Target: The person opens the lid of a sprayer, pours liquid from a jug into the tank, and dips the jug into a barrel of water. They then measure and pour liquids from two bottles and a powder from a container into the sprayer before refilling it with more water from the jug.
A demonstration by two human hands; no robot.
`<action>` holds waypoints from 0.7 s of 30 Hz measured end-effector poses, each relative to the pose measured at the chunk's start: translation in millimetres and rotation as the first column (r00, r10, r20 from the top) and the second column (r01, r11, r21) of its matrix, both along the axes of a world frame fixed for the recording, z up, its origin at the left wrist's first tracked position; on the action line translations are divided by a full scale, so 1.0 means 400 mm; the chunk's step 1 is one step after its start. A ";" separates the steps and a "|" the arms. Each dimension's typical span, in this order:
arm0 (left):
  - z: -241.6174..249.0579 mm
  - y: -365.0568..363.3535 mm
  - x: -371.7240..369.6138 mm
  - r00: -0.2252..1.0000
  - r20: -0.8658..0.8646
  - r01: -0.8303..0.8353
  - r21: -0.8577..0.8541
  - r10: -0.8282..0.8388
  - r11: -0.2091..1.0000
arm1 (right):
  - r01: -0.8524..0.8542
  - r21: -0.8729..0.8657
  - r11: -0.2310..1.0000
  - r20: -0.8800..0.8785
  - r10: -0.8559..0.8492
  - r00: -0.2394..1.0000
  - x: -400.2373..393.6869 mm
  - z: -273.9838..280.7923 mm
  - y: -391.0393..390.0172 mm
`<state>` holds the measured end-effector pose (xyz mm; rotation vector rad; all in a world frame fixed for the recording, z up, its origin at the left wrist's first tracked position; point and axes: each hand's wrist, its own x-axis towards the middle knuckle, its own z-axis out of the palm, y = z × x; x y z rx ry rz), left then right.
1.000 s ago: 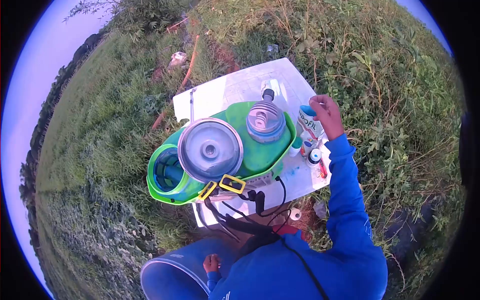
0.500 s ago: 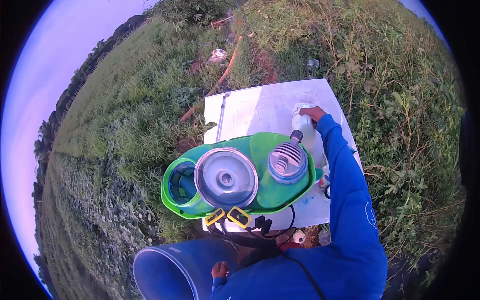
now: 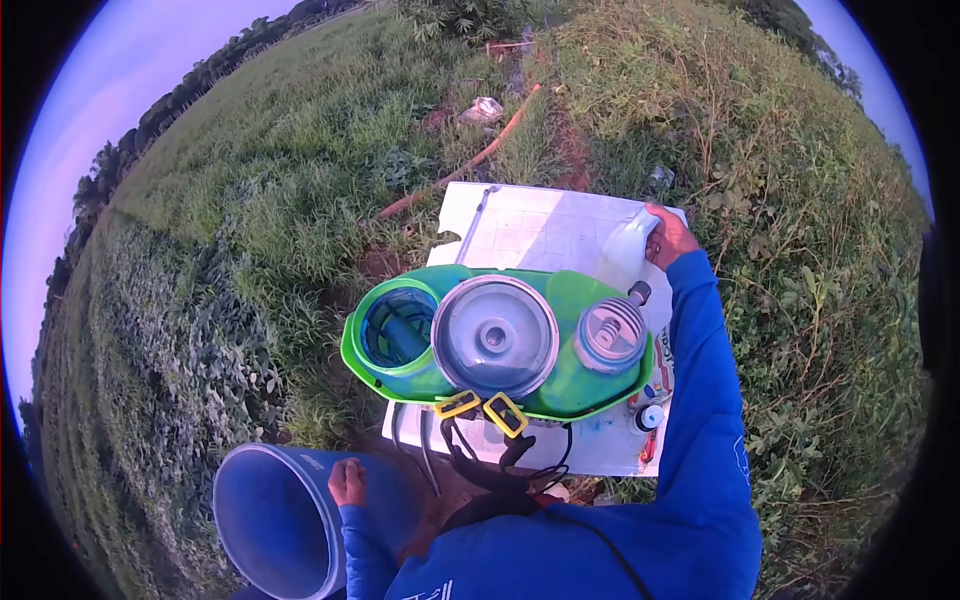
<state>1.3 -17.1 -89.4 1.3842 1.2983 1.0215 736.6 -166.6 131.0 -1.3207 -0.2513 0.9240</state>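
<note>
My right hand (image 3: 670,238) grips a white, translucent bottle (image 3: 625,250), tilted at the far right of the white board. In front of it on the board sits a green sprayer tank (image 3: 560,300). The tank has a blue-stained round opening (image 3: 395,325) at its left, a broad round grey lid (image 3: 495,337) in the middle and a ribbed fitting (image 3: 610,335) at its right. Yellow buckles (image 3: 505,414) and black straps hang at its near side. My left hand (image 3: 348,482) is closed beside the blue barrel's rim; what its fingers hold, if anything, is hidden.
The white board (image 3: 540,220) carries the tank. A small bottle (image 3: 650,417) and a red item (image 3: 649,445) lie at its right near side. A blue barrel (image 3: 310,470) lies on its side at near left. Beyond, an orange hose (image 3: 500,140) runs through grass.
My right hand and the white bottle have shifted right, and the bottle tilts more. My left hand has risen and moved left along the barrel. The view has shifted too.
</note>
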 end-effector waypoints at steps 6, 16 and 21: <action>0.467 0.222 0.192 0.992 0.060 0.075 0.430 -0.112 0.899 | -0.113 0.165 0.980 0.060 0.104 0.993 -0.125 0.299 0.065; 1.070 0.176 0.632 0.882 -0.295 0.406 0.872 -0.367 0.274 | -0.510 0.371 0.776 0.221 0.460 0.860 -0.352 0.671 0.181; 1.121 0.209 0.738 0.913 -0.350 0.392 0.896 -0.210 0.210 | -0.558 0.414 0.719 0.265 0.491 0.830 -0.538 0.753 0.251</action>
